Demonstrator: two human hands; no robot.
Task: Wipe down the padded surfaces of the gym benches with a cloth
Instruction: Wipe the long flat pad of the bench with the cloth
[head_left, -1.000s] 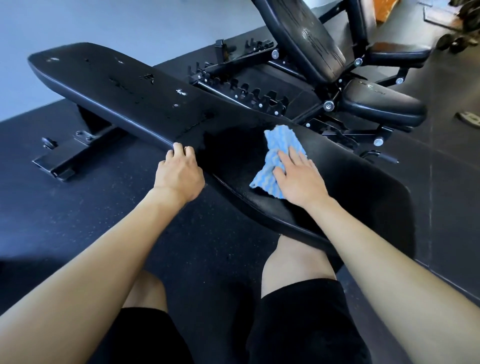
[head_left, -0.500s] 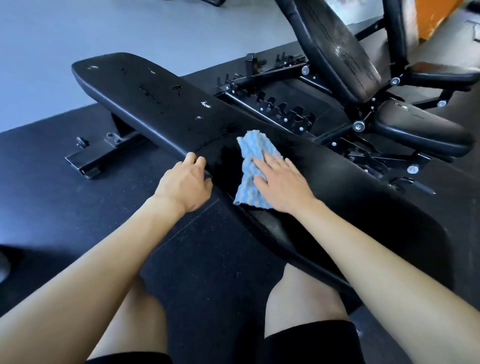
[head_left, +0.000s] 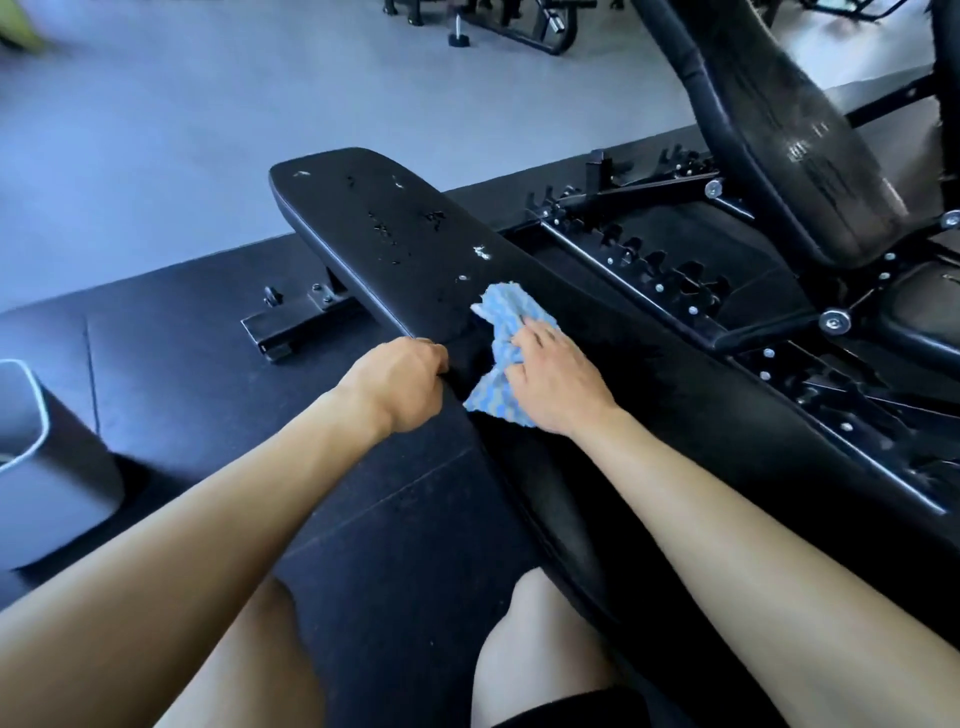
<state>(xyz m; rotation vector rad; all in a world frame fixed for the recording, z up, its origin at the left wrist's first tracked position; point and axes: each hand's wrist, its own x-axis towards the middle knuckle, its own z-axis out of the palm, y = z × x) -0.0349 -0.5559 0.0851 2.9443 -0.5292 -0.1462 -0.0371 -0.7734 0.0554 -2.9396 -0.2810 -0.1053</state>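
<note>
Partly, right hand (head_left: 558, 384) covers cloth (head_left: 500, 310) on bench (head_left: 384, 228).

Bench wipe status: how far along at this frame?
Done: the near stretch of the flat bench pad shows no flecks. In hand: the right hand presses the blue cloth mid-pad, and the left hand grips the pad's near edge. Left: the far end, with white flecks. The incline bench backrest and seat are unclear either way.
</note>
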